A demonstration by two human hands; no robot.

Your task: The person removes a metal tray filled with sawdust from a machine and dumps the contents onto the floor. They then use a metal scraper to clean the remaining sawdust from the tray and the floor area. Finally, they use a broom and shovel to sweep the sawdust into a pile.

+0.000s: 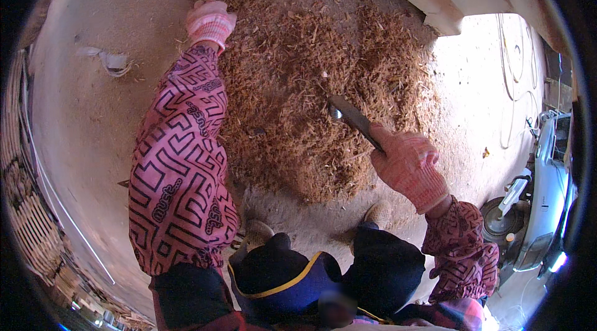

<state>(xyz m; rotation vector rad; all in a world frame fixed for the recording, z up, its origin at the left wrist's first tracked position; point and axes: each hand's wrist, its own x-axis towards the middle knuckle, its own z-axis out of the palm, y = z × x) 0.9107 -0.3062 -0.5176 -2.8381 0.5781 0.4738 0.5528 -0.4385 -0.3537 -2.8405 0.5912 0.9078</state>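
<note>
A broad heap of brown, shredded, fibrous plant matter (298, 144) lies on the ground before me. My left hand (210, 19), in a pink-and-white knit glove, rests at the heap's far left edge with its fingers curled; whatever may be in them is hidden. In a similar glove, my right hand (407, 162) grips a dark flat bar-like tool (357, 118) by its near end. The tool points up and left over the heap, and a shiny spot shows close to its far end. Its exact kind cannot be made out.
My shoes (377, 213) stand at the heap's near edge. A white scrap (112, 60) lies on the floor to the left. At right is a light-blue motor scooter (544, 194), with a cable (513, 76) beyond it. Stacked slats (40, 225) line the left side.
</note>
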